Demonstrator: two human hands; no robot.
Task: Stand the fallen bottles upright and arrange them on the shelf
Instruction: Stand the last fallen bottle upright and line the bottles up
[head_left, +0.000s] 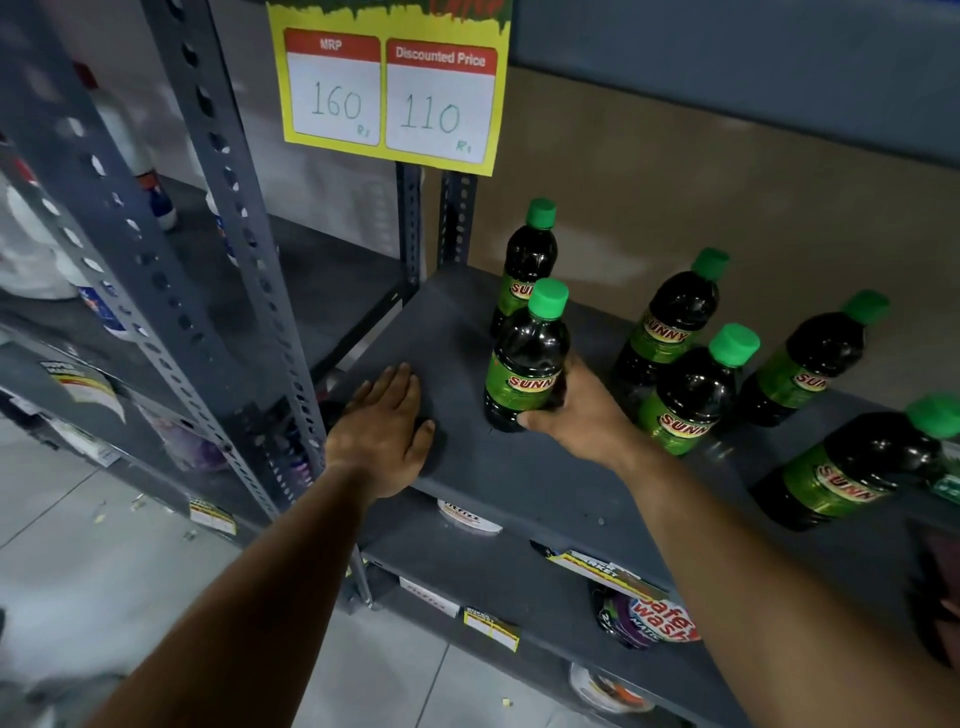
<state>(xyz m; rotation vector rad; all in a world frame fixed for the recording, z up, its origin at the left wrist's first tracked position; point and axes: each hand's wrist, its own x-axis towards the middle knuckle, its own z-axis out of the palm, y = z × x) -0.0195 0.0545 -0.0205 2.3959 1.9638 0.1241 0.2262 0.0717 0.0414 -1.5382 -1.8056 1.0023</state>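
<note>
Several dark bottles with green caps and green "SUNNY" labels stand on a grey metal shelf. My right hand grips the lower part of the front left bottle, which stands upright on the shelf. Right behind it stands another bottle. To the right stand more bottles, and one at the far right. My left hand lies flat, palm down, on the shelf's front left corner and holds nothing.
A yellow price sign hangs above the shelf's left back. Perforated grey uprights stand at the left, with white bottles on the neighbouring rack. Lower shelves hold packets and price tags. Tiled floor lies below left.
</note>
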